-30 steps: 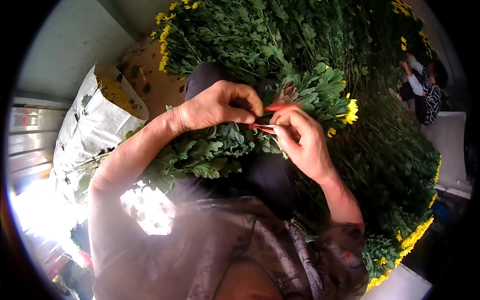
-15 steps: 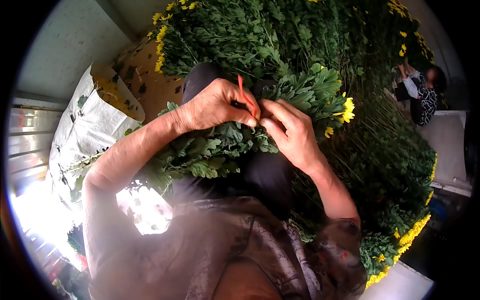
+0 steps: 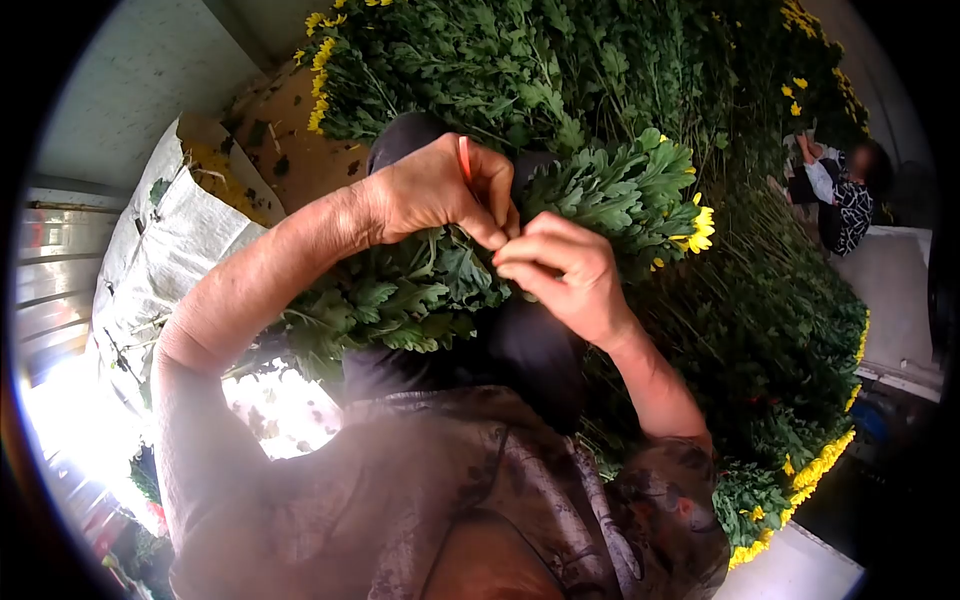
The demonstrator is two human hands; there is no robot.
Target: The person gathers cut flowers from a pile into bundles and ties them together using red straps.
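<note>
A bunch of chrysanthemums lies across my lap, its leafy stems (image 3: 390,305) to the left and yellow flower heads (image 3: 698,228) to the right. Above the middle of the bunch, my left hand (image 3: 450,190) is closed in a pinch on a thin orange-red tie (image 3: 464,160), whose end sticks up past the knuckles. My right hand (image 3: 570,275) is also pinched, its fingertips meeting the left ones. A speck of the same orange shows at the right fingertips; most of the tie is hidden by the fingers.
A large heap of yellow chrysanthemums (image 3: 620,80) spreads ahead and along my right. To the left stands a white woven sack (image 3: 165,250) with yellow bits inside. Brown board (image 3: 310,175) lies beyond it. Another person (image 3: 850,195) sits at the far right.
My right hand has moved slightly down and curled its fingers tighter. The left hand has turned a little, and the tie's loose end now shows shorter above it.
</note>
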